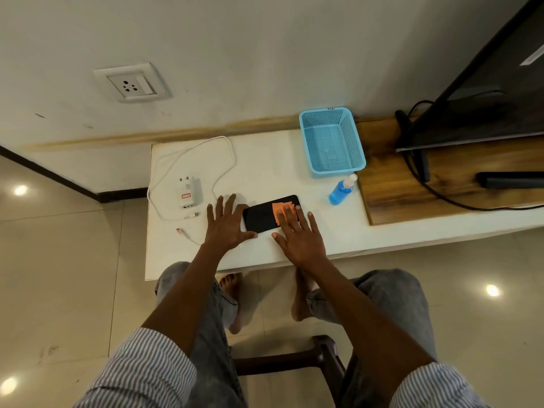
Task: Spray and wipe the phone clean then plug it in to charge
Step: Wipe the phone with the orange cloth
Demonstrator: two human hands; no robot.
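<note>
A black phone (pixel 262 216) lies flat on the white table (pixel 265 166). An orange cloth (pixel 279 210) sits on the phone's right half. My right hand (pixel 297 234) presses the cloth with straight fingers. My left hand (pixel 226 222) lies flat with spread fingers at the phone's left end, steadying it. A blue spray bottle (pixel 341 191) stands to the right of the phone. The white charger adapter (pixel 190 192) and its white cable (pixel 226 160) lie to the left, with the loose cable plug (pixel 180 231) near the table's front.
A blue plastic basket (pixel 332 139) stands behind the bottle. A wall socket (pixel 132 85) is on the wall at the upper left. To the right are a wooden board (pixel 412 184), a TV (pixel 485 83) and black cables. Below are my knees and a chair.
</note>
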